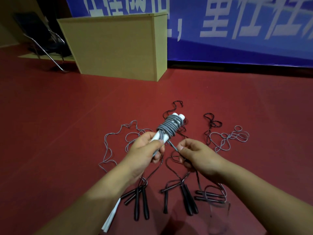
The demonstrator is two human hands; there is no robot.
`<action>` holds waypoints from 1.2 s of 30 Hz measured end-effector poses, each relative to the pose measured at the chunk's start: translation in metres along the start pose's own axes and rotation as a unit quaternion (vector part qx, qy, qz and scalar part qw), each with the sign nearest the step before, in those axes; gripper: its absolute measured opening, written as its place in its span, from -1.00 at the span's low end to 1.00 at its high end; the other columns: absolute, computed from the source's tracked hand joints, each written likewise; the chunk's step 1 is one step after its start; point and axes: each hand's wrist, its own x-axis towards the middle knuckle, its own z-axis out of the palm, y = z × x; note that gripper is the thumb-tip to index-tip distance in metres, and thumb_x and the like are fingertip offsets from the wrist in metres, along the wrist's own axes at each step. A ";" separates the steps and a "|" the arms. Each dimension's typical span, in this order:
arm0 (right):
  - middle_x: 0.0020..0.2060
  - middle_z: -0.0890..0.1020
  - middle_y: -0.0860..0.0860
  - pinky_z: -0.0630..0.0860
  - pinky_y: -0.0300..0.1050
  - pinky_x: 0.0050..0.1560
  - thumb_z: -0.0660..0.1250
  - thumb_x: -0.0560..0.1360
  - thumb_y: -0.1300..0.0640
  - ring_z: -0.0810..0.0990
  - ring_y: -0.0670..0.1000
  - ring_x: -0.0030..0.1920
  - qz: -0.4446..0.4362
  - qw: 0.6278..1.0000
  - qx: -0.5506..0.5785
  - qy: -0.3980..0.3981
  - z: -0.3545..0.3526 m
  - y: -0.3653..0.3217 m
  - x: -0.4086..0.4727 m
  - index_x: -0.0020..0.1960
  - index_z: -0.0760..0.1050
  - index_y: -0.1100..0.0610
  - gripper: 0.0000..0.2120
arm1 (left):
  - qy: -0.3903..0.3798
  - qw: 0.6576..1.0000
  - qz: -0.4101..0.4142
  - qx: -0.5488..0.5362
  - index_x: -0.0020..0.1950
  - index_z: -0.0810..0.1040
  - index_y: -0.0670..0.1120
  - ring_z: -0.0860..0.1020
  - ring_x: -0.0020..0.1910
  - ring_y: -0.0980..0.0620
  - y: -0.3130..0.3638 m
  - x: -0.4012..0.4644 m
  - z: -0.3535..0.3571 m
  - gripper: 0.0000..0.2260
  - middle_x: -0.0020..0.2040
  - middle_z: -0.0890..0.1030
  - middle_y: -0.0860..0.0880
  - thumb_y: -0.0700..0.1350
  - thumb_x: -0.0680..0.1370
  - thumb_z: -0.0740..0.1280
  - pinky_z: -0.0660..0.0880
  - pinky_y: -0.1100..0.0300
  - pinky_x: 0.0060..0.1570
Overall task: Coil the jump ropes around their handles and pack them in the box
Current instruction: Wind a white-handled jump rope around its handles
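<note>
My left hand (145, 150) is curled around the lower end of a pair of white handles (160, 133), held side by side and tilted up and away from me. Grey rope (169, 127) is wound in tight turns around their upper half, with the two white tips showing just past the coil. My right hand (196, 155) sits just beside the left, thumb and forefinger pinching the loose tail of that grey rope where it leaves the coil; the short stretch between the hands runs straight.

Below my wrists, on the red floor (50, 133), I see several pairs of black handles (140, 204) lying roughly parallel: one group under my left forearm, more under my right, with thin dark cords running up from them beneath my hands. Another white handle pair (110, 217) peeks out from under my left forearm.

Beyond my hands, loose ropes sprawl in squiggles: grey loops (118, 141) to the left, more grey loops to the right, and black cord (212, 122) between and past them.

Well beyond everything, up and to the left of my left hand, stands a pale wooden box (115, 44). A chair with a metal frame (44, 44) stands left of it, and a blue banner (237, 31) with white characters runs behind.
</note>
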 end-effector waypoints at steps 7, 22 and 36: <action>-0.43 0.54 0.01 0.27 -0.16 -0.49 0.20 0.63 0.11 0.41 -0.04 -0.52 0.012 1.000 -0.019 -0.018 0.003 -0.001 -0.007 -0.09 0.44 0.12 -0.85 | 0.047 0.990 0.030 0.127 0.02 0.45 -0.10 0.42 -0.45 0.11 -0.012 0.005 -0.003 -0.91 -0.28 0.53 -0.07 -0.26 0.58 0.30 0.33 0.33 -0.45; -0.49 0.40 -0.14 0.30 -0.28 -0.39 0.34 0.51 -0.07 0.33 -0.17 -0.46 -0.059 0.963 -0.262 -0.008 0.002 -0.011 -0.011 -0.27 0.48 0.07 -0.73 | 0.111 0.927 0.015 0.358 -0.06 0.48 0.03 0.47 -0.31 0.06 -0.028 0.023 -0.040 -0.90 -0.21 0.58 0.03 -0.10 0.54 0.39 0.40 0.14 -0.26; -0.48 0.33 -0.09 0.26 -0.25 -0.37 0.17 0.62 -0.01 0.27 -0.13 -0.47 -0.106 0.948 -0.300 0.021 0.001 -0.016 -0.014 -0.29 0.40 0.16 -0.63 | 0.083 0.847 -0.018 0.525 -0.05 0.58 0.07 0.55 -0.17 -0.05 -0.018 0.026 -0.027 -0.92 -0.17 0.61 0.02 -0.02 0.48 0.41 0.34 0.19 -0.27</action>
